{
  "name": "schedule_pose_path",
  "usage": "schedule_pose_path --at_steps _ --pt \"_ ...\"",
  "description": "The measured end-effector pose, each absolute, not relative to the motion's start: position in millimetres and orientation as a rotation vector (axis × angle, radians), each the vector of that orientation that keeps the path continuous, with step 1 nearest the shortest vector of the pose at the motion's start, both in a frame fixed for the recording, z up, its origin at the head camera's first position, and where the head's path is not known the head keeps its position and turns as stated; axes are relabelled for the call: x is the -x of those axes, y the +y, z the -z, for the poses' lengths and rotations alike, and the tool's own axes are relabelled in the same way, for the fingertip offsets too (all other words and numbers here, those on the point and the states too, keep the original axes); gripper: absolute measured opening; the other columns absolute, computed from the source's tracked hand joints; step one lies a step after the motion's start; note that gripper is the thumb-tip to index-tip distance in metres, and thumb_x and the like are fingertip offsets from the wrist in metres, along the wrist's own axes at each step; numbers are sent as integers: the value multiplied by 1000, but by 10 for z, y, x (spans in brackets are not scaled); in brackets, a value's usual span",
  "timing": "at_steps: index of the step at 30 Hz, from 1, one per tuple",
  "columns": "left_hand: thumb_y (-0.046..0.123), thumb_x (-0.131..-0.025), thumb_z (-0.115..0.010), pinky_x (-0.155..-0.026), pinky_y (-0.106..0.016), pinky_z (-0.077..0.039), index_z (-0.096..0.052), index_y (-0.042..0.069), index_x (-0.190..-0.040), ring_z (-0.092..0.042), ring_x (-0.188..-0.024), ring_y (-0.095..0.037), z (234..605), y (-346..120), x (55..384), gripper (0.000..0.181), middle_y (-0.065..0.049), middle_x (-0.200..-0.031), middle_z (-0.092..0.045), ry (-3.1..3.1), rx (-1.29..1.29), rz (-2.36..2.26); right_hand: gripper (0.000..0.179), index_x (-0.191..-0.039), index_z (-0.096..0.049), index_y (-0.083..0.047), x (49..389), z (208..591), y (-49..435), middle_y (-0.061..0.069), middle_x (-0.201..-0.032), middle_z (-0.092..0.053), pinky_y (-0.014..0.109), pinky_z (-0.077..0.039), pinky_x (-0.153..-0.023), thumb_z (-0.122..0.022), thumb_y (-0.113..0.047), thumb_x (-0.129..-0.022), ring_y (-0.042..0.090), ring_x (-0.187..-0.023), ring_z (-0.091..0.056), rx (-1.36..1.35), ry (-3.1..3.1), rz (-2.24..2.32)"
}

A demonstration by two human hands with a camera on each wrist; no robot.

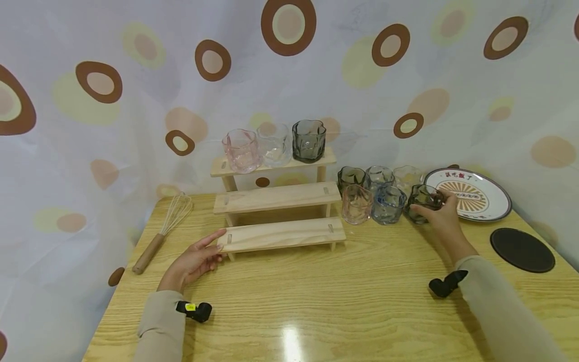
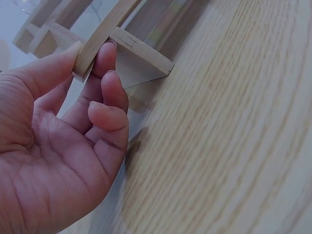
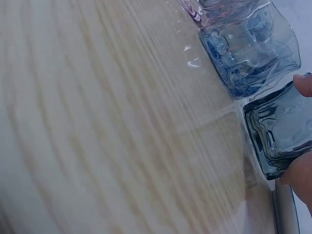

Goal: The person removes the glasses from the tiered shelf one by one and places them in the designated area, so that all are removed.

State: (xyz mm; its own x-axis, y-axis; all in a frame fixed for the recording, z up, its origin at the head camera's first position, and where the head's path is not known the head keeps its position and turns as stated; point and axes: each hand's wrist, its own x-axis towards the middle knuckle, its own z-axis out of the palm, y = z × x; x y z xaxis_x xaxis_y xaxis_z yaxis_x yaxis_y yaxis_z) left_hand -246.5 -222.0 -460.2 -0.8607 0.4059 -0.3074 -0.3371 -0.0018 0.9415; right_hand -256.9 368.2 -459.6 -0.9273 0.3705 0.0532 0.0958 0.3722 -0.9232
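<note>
My left hand (image 1: 192,264) pinches the left end of the lowest board of a three-step wooden stand (image 1: 280,235). In the left wrist view the thumb presses on top of the board (image 2: 95,44) while curled fingers lie beneath it. At the right, my right hand (image 1: 445,223) grips a dark grey-green glass (image 1: 420,202) by its sides. That glass (image 3: 280,129) is beside a blue glass (image 1: 388,205), fingertips at its base and rim in the right wrist view. On the stand's top step sit a pink glass (image 1: 242,152), a clear glass (image 1: 274,147) and a dark grey glass (image 1: 309,142).
Right of the stand cluster a pink glass (image 1: 357,205), a dark olive glass (image 1: 351,176), a pale blue glass (image 1: 379,174) and a clear glass (image 1: 407,175). A patterned plate (image 1: 493,203) and a black oval mat (image 1: 522,250) lie farther right. A whisk (image 1: 156,244) lies left.
</note>
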Motion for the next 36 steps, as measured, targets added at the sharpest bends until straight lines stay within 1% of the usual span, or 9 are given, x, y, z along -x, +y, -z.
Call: schedule_pose_path --at_steps 2,4,7,11,14,18,28,33,36 --pt "15 -98 -53 -59 -21 -43 -27 18 -151 -55 -74 -7 4601 -2222 2464 59 -2 -97 -56 1771 -75 -1914 91 -145 -7 -4 2585 4605 3669 18 -139 -22 41 -33 -100 -69 -36 -86 26 -118 -34 418 -2379 -1590" --pt "15 -98 -52 -59 -20 -43 -27 18 -151 -55 -74 -7 4605 -2223 2464 58 -3 -97 -56 1769 -75 -1916 93 -145 -5 -4 2595 4608 3655 20 -141 -19 45 -31 -103 -68 -36 -86 31 -123 -30 423 -2381 -1603" --pt "15 -99 -52 -59 -20 -43 -28 18 -151 -55 -73 -7 4604 -2220 2462 58 -2 -96 -56 1772 -70 -1917 94 -146 -1 -4 2593 4597 3632 22 -143 -16 50 -27 -105 -67 -36 -87 36 -127 -26 425 -2386 -1623" --pt "15 -99 -52 -59 -20 -43 -27 18 -151 -56 -73 -7 4596 -2220 2457 58 -2 -94 -57 1771 -71 -1922 94 -146 0 -4 2582 4579 3617 23 -145 -13 55 -24 -105 -66 -37 -88 40 -128 -24 422 -2394 -1626" --pt "15 -99 -52 -59 -20 -43 -25 17 -152 -55 -73 -7 4589 -2220 2454 60 -2 -92 -59 1767 -77 -1925 92 -145 0 -4 2586 4576 3609 22 -145 -13 54 -25 -104 -65 -37 -88 39 -128 -25 417 -2392 -1630" --pt "15 -98 -53 -60 -20 -43 -26 17 -151 -55 -73 -7 4579 -2213 2449 60 -2 -93 -58 1770 -68 -1930 92 -145 1 -4 2592 4576 3602 22 -144 -14 51 -27 -103 -64 -37 -89 37 -125 -27 408 -2396 -1631" --pt "14 -98 -53 -59 -20 -43 -27 16 -151 -55 -73 -8 4590 -2202 2443 59 -3 -93 -56 1781 -51 -1934 100 -148 13 -7 2605 4580 3616 27 -148 -9 55 -22 -107 -63 -36 -90 44 -133 -18 369 -2433 -1664" --pt "15 -98 -54 -59 -20 -43 -28 16 -151 -55 -73 -7 4601 -2201 2445 59 -2 -95 -56 1782 -45 -1937 102 -148 15 -7 2584 4584 3628 28 -149 -9 56 -21 -107 -63 -37 -89 44 -135 -17 337 -2454 -1654" --pt "15 -97 -54 -59 -20 -43 -28 16 -151 -55 -73 -7 4601 -2203 2446 59 -2 -96 -55 1783 -46 -1936 103 -148 15 -6 2567 4579 3638 28 -150 -7 56 -18 -108 -64 -36 -89 45 -136 -14 319 -2461 -1633"
